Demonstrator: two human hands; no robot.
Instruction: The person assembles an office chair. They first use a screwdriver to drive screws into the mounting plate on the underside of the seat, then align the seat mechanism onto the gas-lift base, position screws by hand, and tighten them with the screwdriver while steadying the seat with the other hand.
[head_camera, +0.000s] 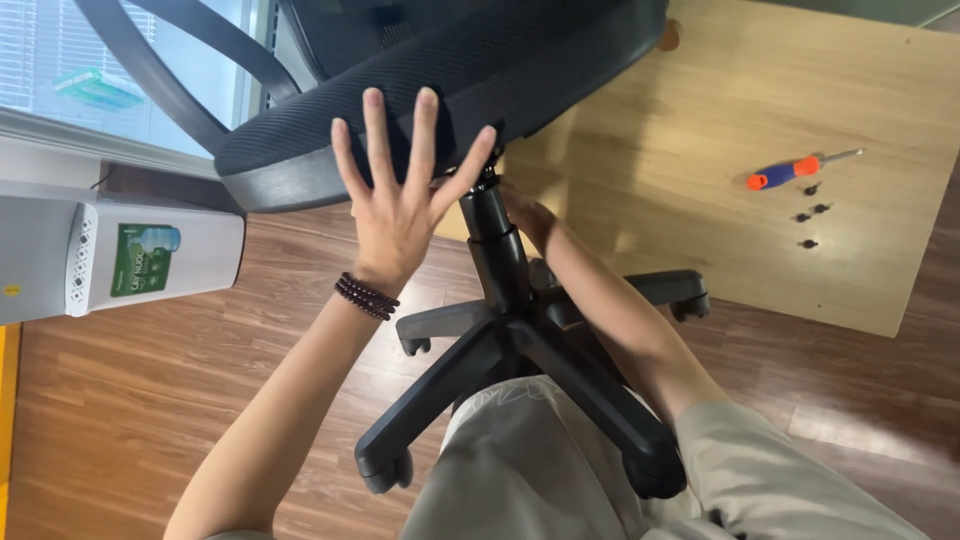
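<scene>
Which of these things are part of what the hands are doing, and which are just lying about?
In hand:
left hand, spread flat on the chair seat
right hand, behind the post
wheeled base

Lying about:
screwdriver and four screws on the board
white appliance

left hand (400, 205) splayed on chair seat (330, 130) | right hand (525, 215) behind column (492, 245)

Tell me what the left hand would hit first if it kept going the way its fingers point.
The left hand is spread flat with its fingers pointing at the black mesh chair seat. It looks already against the seat, so the seat comes first, though depth is hard to judge.
</scene>
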